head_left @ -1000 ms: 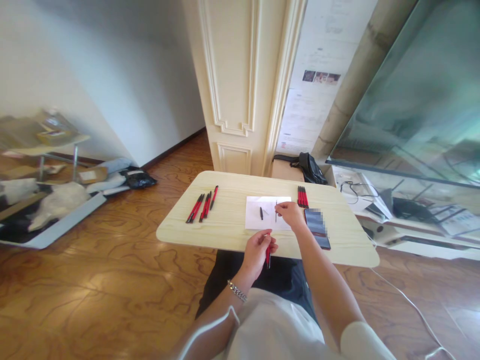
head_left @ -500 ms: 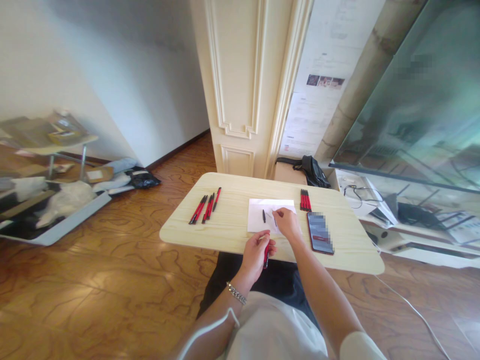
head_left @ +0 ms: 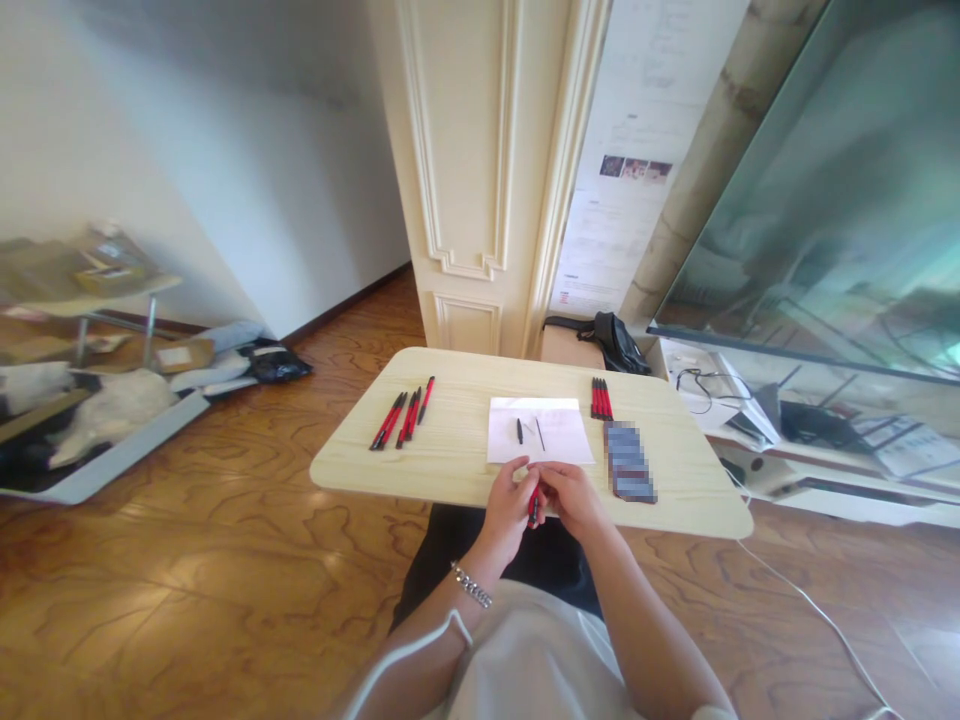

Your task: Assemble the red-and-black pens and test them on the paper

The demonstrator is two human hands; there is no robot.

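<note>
My left hand [head_left: 507, 510] is closed around a red pen barrel [head_left: 533, 508] with a black end, held over the table's near edge. Against its upper end are the closed fingers of my right hand [head_left: 571, 498], touching my left fingertips; any small part between them is hidden. Just beyond both hands lies a white sheet of paper [head_left: 499, 445]. On it rest a black pen tip piece [head_left: 520, 431], a thin dark refill [head_left: 540, 434] and, between these, a faint thin piece that may be a spring [head_left: 529, 428].
Several red-and-black pens [head_left: 405, 418] lie loosely at the table's left. More pens [head_left: 601, 398] stand in a tight row at right, above a phone [head_left: 630, 462]. The pale table [head_left: 450, 372] has rounded corners. Behind it sits a black bag [head_left: 619, 343].
My right hand has left the paper and come back toward me to meet my left hand at the pen barrel. The refill and black tip piece remain on the paper.
</note>
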